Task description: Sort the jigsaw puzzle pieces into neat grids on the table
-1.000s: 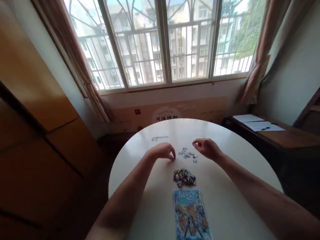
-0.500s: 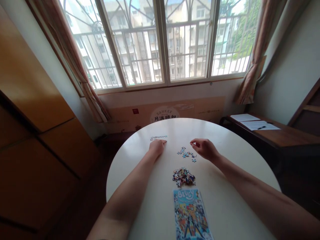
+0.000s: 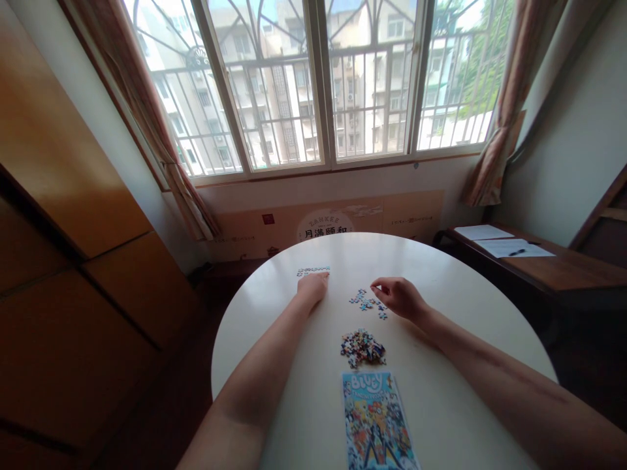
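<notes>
My left hand (image 3: 313, 286) is closed, its fingertips at the right end of a short assembled strip of jigsaw puzzle (image 3: 309, 269) toward the table's far side. A puzzle piece seems to be under those fingertips, mostly covered by them. My right hand (image 3: 400, 295) hovers with thumb and index finger pinched together; whatever may be between them is too small to make out. Just left of it lie loose blue-toned puzzle pieces (image 3: 363, 301), spread out. Nearer to me is a heaped pile of mixed puzzle pieces (image 3: 362, 347).
A colourful printed Bluey picture sheet (image 3: 377, 418) lies below the pile on the round white table (image 3: 274, 391). At the right stands a dark wooden side table (image 3: 548, 271) with papers (image 3: 514, 248) and a pen. Behind are a window and a printed board.
My left hand has moved slightly, its fingertips now reaching up to the strip's right end. The right hand has come down a little toward the loose pieces. The view has shifted slightly.
</notes>
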{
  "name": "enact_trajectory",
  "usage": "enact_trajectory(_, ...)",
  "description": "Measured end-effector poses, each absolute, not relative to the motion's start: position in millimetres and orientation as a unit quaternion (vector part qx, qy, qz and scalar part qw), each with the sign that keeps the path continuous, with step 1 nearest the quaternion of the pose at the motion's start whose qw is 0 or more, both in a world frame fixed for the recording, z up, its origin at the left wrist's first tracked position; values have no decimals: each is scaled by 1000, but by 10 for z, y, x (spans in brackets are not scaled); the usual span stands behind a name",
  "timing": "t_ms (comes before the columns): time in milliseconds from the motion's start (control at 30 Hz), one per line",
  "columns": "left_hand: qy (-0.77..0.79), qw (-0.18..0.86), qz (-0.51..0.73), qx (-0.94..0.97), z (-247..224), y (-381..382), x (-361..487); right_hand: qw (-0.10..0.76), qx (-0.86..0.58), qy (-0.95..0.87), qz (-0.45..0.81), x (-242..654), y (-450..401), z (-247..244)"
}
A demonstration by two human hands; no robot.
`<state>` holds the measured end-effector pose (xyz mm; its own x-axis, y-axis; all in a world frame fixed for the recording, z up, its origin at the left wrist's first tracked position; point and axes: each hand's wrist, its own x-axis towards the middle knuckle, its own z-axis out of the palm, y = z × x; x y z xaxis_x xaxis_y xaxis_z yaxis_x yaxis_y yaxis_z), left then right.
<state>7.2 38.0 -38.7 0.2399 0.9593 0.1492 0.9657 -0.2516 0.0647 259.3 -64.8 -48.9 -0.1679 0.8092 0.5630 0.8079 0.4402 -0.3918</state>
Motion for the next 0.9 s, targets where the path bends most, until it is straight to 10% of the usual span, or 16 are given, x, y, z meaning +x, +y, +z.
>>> enact_trajectory(900, -603, 47, -125, -786, -422, 451, 186, 369, -518, -772, 24, 2574, -655, -503)
